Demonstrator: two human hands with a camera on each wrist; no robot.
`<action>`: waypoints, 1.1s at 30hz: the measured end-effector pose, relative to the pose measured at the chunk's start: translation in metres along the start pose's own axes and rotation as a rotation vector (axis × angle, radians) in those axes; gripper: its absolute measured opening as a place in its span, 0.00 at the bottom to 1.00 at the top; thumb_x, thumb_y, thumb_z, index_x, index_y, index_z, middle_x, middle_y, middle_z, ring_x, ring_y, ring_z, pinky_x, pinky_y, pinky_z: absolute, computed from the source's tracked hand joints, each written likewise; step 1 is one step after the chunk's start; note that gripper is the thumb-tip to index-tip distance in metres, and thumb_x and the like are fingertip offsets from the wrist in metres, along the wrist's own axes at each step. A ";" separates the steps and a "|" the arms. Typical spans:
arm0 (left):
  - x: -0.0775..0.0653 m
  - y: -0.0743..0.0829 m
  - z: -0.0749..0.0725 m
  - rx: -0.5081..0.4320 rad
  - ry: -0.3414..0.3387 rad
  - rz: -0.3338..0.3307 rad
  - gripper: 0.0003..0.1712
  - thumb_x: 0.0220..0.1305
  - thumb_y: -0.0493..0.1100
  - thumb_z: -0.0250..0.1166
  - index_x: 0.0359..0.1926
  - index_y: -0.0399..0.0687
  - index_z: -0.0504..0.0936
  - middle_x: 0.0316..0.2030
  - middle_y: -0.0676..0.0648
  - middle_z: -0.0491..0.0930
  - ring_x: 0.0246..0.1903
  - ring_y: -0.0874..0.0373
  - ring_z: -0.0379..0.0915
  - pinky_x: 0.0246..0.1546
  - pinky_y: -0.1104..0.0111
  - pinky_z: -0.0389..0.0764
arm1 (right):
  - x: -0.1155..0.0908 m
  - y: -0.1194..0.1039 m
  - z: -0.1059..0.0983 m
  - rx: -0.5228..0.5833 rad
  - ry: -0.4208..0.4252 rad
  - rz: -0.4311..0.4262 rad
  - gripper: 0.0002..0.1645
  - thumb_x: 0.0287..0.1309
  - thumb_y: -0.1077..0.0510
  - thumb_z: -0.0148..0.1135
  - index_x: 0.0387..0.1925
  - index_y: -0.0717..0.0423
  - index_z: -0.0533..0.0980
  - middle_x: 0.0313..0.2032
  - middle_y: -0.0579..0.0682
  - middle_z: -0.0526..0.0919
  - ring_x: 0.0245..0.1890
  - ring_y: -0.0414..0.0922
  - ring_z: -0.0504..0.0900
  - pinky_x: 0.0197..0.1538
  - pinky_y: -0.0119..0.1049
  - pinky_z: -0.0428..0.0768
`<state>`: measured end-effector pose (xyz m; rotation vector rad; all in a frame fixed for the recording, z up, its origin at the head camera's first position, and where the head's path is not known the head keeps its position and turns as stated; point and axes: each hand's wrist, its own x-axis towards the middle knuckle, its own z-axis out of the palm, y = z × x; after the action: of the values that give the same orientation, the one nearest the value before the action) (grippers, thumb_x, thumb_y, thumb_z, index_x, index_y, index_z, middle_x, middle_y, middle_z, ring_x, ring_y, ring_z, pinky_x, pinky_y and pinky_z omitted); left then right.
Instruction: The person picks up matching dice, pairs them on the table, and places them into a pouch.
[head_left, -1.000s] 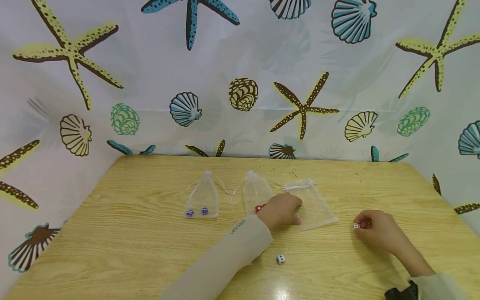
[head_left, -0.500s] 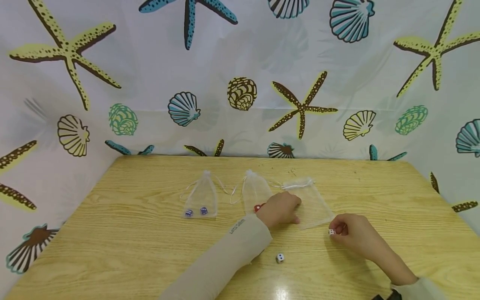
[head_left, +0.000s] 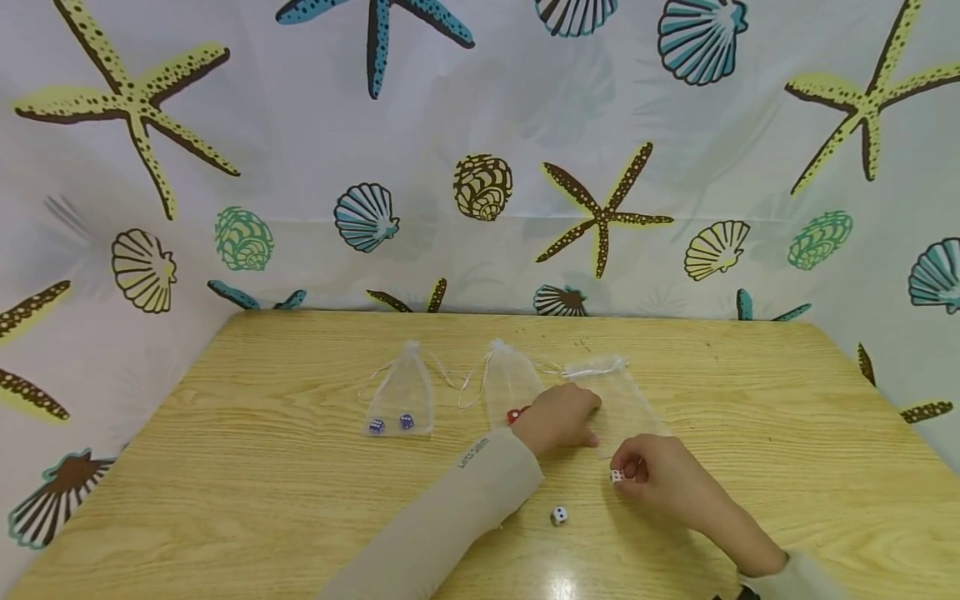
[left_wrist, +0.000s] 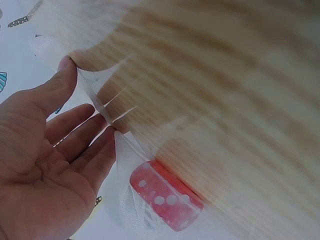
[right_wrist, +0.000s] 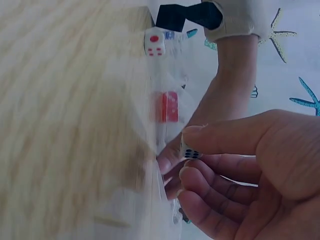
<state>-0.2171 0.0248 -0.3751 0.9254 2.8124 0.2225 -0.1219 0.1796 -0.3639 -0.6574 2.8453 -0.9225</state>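
My right hand [head_left: 667, 479] pinches a white die [head_left: 617, 476] between thumb and fingers, over the table in front of the rightmost bag. The right wrist view shows dark pips on this die [right_wrist: 190, 151]. My left hand [head_left: 558, 419] rests at the left side of that sheer white drawstring bag [head_left: 618, 396], thumb and fingers spread apart, fingertips at the bag's fabric in the left wrist view. Beside it, the middle bag [head_left: 510, 379] has red dice [head_left: 514, 416] inside, partly behind the hand. A second white die [head_left: 559, 516] lies on the table in front of the left hand.
To the left lies another sheer bag [head_left: 411, 383] with two blue-purple dice [head_left: 407, 422] in it. Thin drawstrings [head_left: 467, 387] trail between the bags. A white cloth [head_left: 420, 267] printed with shells and starfish hangs around the wooden table [head_left: 262, 467].
My right hand has moved left with the white die, from the table's right side to just in front of the rightmost bag. The left hand has stayed in place.
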 end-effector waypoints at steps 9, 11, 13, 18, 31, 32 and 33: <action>0.000 0.000 0.000 0.000 0.014 0.007 0.17 0.56 0.50 0.70 0.43 0.46 0.81 0.31 0.52 0.79 0.32 0.60 0.72 0.34 0.69 0.73 | 0.006 -0.012 0.016 0.049 -0.026 -0.068 0.05 0.47 0.68 0.65 0.25 0.55 0.78 0.23 0.42 0.75 0.25 0.33 0.70 0.29 0.26 0.72; 0.000 0.000 0.000 0.003 0.018 0.010 0.18 0.56 0.50 0.70 0.44 0.46 0.81 0.32 0.51 0.80 0.34 0.59 0.73 0.36 0.69 0.74 | 0.007 -0.015 0.019 0.052 -0.030 -0.089 0.06 0.46 0.69 0.64 0.25 0.55 0.78 0.23 0.42 0.75 0.25 0.33 0.70 0.29 0.26 0.72; 0.000 0.000 0.000 0.010 0.019 0.011 0.18 0.56 0.50 0.70 0.44 0.46 0.81 0.34 0.51 0.81 0.36 0.59 0.75 0.37 0.68 0.76 | 0.007 -0.018 0.023 0.056 -0.040 -0.108 0.07 0.45 0.69 0.63 0.24 0.55 0.78 0.23 0.41 0.76 0.25 0.33 0.71 0.29 0.26 0.73; -0.001 0.000 0.000 0.003 0.018 0.011 0.16 0.56 0.50 0.70 0.42 0.46 0.81 0.32 0.51 0.80 0.34 0.59 0.74 0.35 0.68 0.75 | 0.007 -0.023 0.029 0.064 -0.068 -0.141 0.07 0.45 0.69 0.66 0.25 0.55 0.78 0.23 0.40 0.77 0.25 0.30 0.71 0.30 0.25 0.74; -0.002 0.001 -0.001 -0.007 0.023 0.013 0.14 0.55 0.49 0.71 0.36 0.46 0.80 0.23 0.53 0.70 0.28 0.59 0.67 0.31 0.68 0.70 | 0.006 -0.023 0.036 0.109 -0.125 -0.151 0.07 0.45 0.68 0.69 0.25 0.55 0.78 0.22 0.40 0.77 0.23 0.29 0.69 0.28 0.25 0.73; -0.002 0.001 -0.001 -0.009 0.022 0.013 0.14 0.55 0.49 0.71 0.36 0.46 0.80 0.23 0.53 0.70 0.28 0.59 0.67 0.30 0.68 0.70 | 0.006 -0.023 0.037 0.109 -0.130 -0.152 0.08 0.45 0.68 0.69 0.26 0.55 0.78 0.22 0.40 0.77 0.23 0.28 0.69 0.28 0.25 0.73; -0.002 0.001 -0.001 -0.008 0.022 0.014 0.14 0.55 0.49 0.71 0.36 0.46 0.80 0.23 0.53 0.70 0.28 0.59 0.67 0.30 0.68 0.70 | 0.006 -0.022 0.037 0.106 -0.132 -0.154 0.08 0.45 0.68 0.69 0.26 0.56 0.78 0.22 0.40 0.77 0.23 0.28 0.69 0.28 0.25 0.73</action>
<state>-0.2156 0.0242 -0.3737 0.9463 2.8239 0.2471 -0.1119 0.1408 -0.3807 -0.8985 2.6408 -1.0033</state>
